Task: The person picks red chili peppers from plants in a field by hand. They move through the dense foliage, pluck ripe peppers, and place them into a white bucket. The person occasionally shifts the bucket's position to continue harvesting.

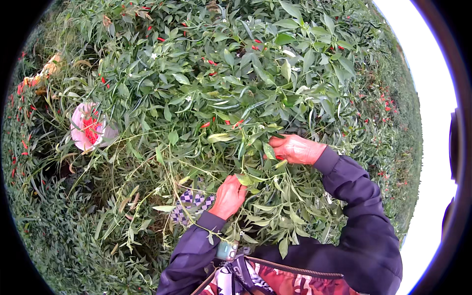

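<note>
My right hand reaches into a leafy chili pepper plant, its fingers curled round a red chili pepper that shows below them. Leaves cover part of the fingertips. Lower and to the left, my left hand has its fingers drawn together at a green leaf; whether they grip a stem there is hidden. Between and above the hands hang a green chili pepper and a pale yellow-green leaf. More red chili peppers hang a little farther up among the foliage.
A pinkish-white container holding picked red chilies stands among weeds at the left. Checkered cloth lies behind my left wrist. Long grassy stems cross near my left forearm. Dense chili plants spread all round.
</note>
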`<state>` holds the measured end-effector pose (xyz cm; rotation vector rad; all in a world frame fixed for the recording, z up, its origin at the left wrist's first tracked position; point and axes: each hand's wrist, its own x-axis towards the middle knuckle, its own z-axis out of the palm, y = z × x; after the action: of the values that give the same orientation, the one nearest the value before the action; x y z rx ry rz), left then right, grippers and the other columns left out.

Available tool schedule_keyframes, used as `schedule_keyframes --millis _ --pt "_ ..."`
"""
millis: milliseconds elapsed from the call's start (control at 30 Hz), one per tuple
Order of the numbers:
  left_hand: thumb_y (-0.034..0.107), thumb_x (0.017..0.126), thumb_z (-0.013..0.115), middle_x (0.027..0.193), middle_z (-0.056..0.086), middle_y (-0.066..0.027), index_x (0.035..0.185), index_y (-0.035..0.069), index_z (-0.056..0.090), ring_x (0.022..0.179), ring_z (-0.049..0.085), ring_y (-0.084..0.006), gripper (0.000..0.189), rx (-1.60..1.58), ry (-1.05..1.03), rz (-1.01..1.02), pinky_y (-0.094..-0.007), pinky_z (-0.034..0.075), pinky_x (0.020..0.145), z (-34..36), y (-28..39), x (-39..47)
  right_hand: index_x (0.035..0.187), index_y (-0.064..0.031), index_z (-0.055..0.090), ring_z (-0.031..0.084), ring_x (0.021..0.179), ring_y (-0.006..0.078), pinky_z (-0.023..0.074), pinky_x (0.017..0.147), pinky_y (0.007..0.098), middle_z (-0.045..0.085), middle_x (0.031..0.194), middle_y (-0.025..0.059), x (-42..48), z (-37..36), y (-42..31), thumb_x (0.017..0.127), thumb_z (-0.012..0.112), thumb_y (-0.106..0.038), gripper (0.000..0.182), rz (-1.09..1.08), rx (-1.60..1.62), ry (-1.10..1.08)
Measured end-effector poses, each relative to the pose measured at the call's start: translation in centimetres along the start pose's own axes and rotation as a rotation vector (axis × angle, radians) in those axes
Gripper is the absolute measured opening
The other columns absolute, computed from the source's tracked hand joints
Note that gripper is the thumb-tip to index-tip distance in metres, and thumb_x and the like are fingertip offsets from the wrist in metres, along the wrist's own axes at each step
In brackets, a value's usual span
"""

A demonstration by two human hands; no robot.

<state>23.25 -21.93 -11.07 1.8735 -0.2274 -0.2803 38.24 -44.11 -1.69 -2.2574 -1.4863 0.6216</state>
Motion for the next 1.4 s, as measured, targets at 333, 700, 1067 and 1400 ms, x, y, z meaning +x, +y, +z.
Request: schedule_keyframes --millis 333,700,1067,1400 --pt "0.005 0.079 0.051 0.09 0.057 -0.0195 0.098 0.0 0.056 0.088 0.053 -0.0377 0.021 -0.175 0.033 -0.114 -0.0424 0.044 0.078 -1.4 0.5 0.6 0.082 -0.0008 0.055 0.057 0.091 0.0303 0.0518 0.077 0.0369 0.052 0.109 0.0108 2.5 -1.6 -0.2 0.073 0.054 -0.016 0.018 0.041 -0.071 -0.472" --pt "0.004 0.08 0.053 0.091 0.06 -0.0186 0.1 -0.004 0.058 0.08 0.06 -0.0324 0.022 -0.152 0.025 -0.228 -0.035 0.049 0.073 -3.0 1.3 1.7 0.096 -0.0011 0.057 0.053 0.054 0.0101 0.0401 0.049 0.0258 0.062 0.08 0.003 1.6 2.0 3.5 0.085 0.054 -0.005 0.013 0.753 1.112 0.133" --pt "0.004 0.074 0.06 0.136 0.033 -0.0195 0.136 0.004 0.03 0.125 0.035 -0.0337 0.069 -0.216 0.328 0.18 -0.0383 0.031 0.103 -0.7 4.7 10.7 0.095 -0.0048 0.052 0.038 0.047 0.0026 0.0271 0.04 0.0181 0.052 0.065 -0.0009 -1.6 -1.2 -0.8 0.093 0.048 -0.016 0.012 1.159 1.304 0.471" --pt "0.013 0.073 0.058 0.135 0.037 -0.0176 0.125 0.007 0.046 0.121 0.039 -0.0336 0.054 0.394 0.177 0.242 -0.0392 0.042 0.09 4.9 5.8 10.6 0.09 -0.0008 0.048 0.05 0.063 0.0164 0.043 0.06 0.0285 0.053 0.078 0.0088 5.7 -9.3 -4.7 0.081 0.042 0.005 0.012 0.499 0.324 0.245"
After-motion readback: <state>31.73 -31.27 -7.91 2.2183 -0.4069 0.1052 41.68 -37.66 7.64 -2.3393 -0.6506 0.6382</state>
